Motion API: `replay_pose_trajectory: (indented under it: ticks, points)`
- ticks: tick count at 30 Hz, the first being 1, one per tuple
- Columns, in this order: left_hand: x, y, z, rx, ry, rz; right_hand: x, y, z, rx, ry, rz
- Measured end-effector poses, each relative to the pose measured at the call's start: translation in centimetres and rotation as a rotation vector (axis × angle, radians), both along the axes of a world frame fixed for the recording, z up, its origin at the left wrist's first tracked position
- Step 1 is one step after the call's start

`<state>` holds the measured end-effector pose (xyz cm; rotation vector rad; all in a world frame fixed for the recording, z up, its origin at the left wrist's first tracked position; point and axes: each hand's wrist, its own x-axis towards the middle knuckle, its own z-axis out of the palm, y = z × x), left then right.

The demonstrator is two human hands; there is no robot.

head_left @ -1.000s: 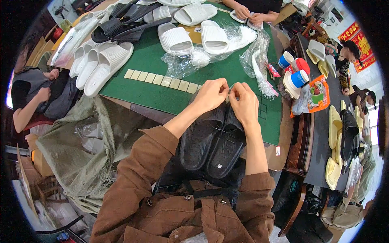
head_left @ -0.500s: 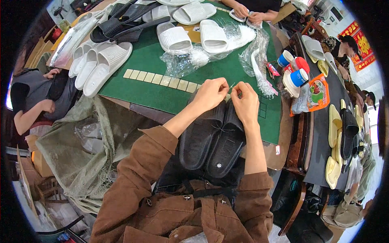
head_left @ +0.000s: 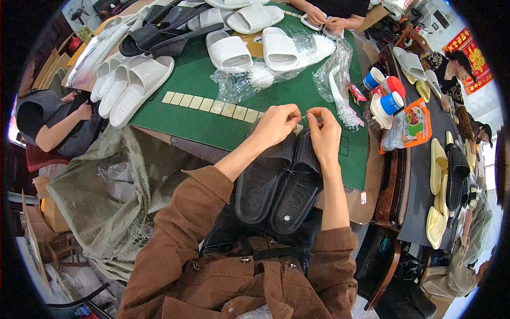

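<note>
A pair of black slide slippers point(head_left: 256, 192) rests side by side, soles toward me, across my lap at the table's near edge. A thin dark strand point(head_left: 287, 170) crosses between the two slippers. Above their toe ends, my left hand point(head_left: 277, 125) is closed in a pinch on a thin pale plastic string point(head_left: 303, 117). Close by on the right, my right hand point(head_left: 324, 133) has thumb and fingertips together at the string's other end. The hands are a small gap apart, with the slipper straps partly hidden beneath them.
White slippers point(head_left: 228, 50) and black ones point(head_left: 159, 32) are spread over the green table point(head_left: 196, 125). White strand bundles point(head_left: 340, 98) lie in clear plastic. Cups point(head_left: 392, 102) and an orange pouch point(head_left: 417, 125) stand right. Other people sit left, far and right.
My right hand has shifted slightly and its fingers have turned; the string between my hands looks straighter. The slippers stay put. At left, another person's arm has risen.
</note>
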<state>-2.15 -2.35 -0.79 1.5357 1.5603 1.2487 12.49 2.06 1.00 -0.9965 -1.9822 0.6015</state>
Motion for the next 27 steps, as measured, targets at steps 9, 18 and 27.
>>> replay_pose_trajectory:
  ticks: [9,18,27]
  points:
    - [0.03,0.06,0.1,0.042,0.026,-0.01,-0.06,-0.3,0.25,-0.019,-0.029,0.048]
    - [0.1,-0.15,0.19,0.047,0.039,-0.011,-0.01,0.18,-0.61,0.015,-0.03,0.079]
    - [0.19,-0.21,0.08,0.066,0.015,-0.028,-0.06,0.19,-0.35,0.0,-0.037,-0.079]
